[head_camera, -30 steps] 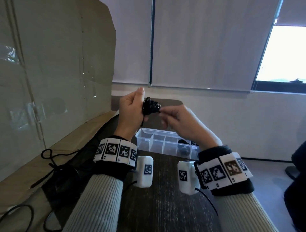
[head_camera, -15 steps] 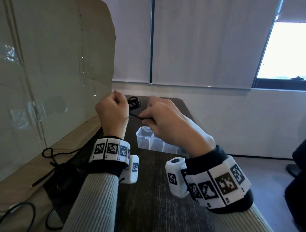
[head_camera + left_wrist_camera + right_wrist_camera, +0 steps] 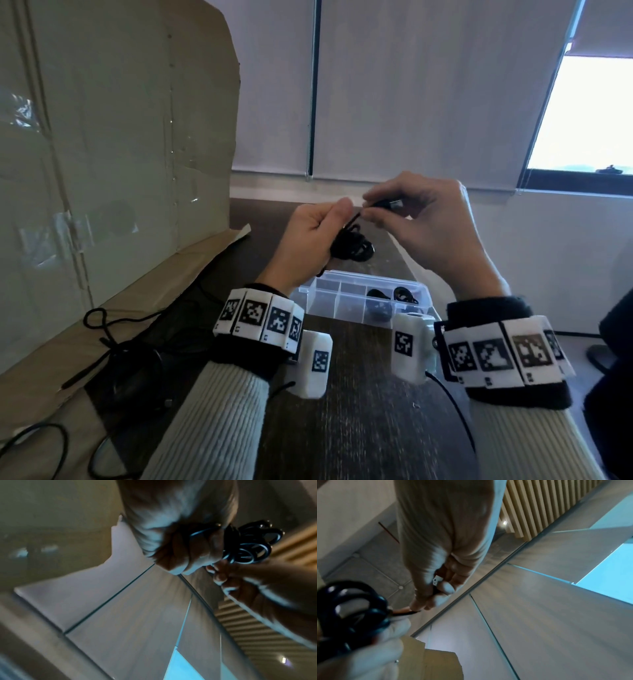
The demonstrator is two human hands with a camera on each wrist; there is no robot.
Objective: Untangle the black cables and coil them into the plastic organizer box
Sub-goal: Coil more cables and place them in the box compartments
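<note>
Hands back up over the organizer box [image 3: 359, 298]: left hand [image 3: 308, 240] grips the coiled cable [image 3: 352, 245], right hand [image 3: 428, 222] now pinches its plug end [image 3: 385, 204], nearly wound.

Dark wooden table [image 3: 359, 428] under organizer box [image 3: 346, 301], cardboard [image 3: 154, 291], loose cables [image 3: 113, 342].

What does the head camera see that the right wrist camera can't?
Only the head view shows the plastic organizer box on the dark table, coiled cables already in its right compartments, and loose cables by the cardboard. Only the right wrist view shows the metal plug tip between the right hand's fingers. Both show the left hand holding the coiled black cable and the right hand pinching its end.
</note>
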